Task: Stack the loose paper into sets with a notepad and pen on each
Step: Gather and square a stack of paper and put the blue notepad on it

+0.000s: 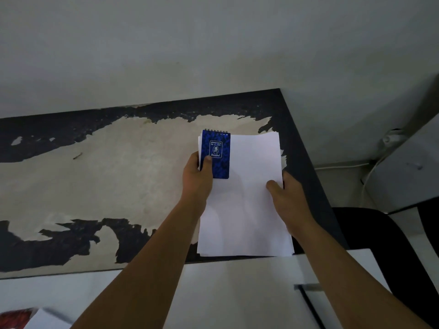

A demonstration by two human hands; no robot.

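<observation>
Head view: paper stack [247,200] on the worn counter [118,176], near its right edge. Left hand [198,176] pinches the blue notepad [216,154] on the stack's top-left corner; right hand [286,194] grips the stack's right edge. Set lacks a pen, none visible; find one next.

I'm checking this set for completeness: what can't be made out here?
- Pen: none visible in the head view.
- Sheet count of the paper stack: edges too fine.
- Small print on the blue notepad: blurred.
- Red object: cut off at the bottom-left corner.
</observation>
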